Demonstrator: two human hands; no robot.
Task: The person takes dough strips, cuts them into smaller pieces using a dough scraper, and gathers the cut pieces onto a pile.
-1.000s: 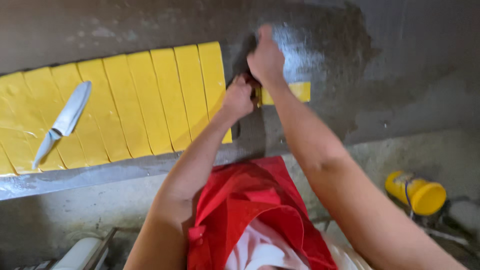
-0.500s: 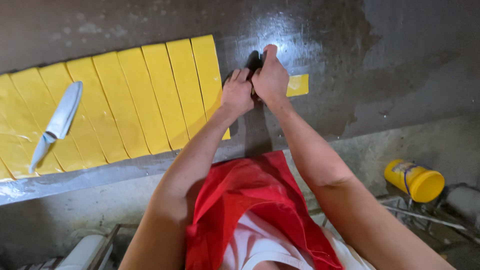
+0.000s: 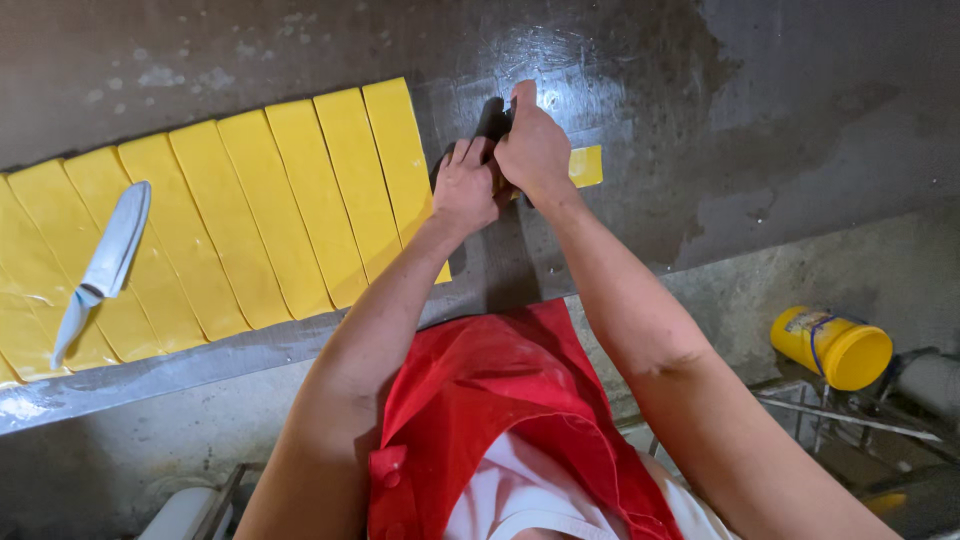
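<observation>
Pressing together on the wet dark table [image 3: 760,120], the left hand [image 3: 465,188] and right hand [image 3: 533,150] curl around a dark tool [image 3: 492,118] over a yellow strip [image 3: 585,166], beside the sliced yellow slabs [image 3: 300,200]; the grip itself is hidden.

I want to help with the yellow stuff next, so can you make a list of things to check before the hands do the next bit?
1. Both hands on the piece: ok. The left hand and right hand press together over the small yellow piece.
2. What the hands grip: cannot tell; something dark shows between them.
3. Knife out of the way: ok, it lies on the yellow strips, apart from both hands.
4. Strips lined up: ok, side by side on the dark worktop.
5. Worktop dry: not ok, it shines wet by the hands.
</observation>
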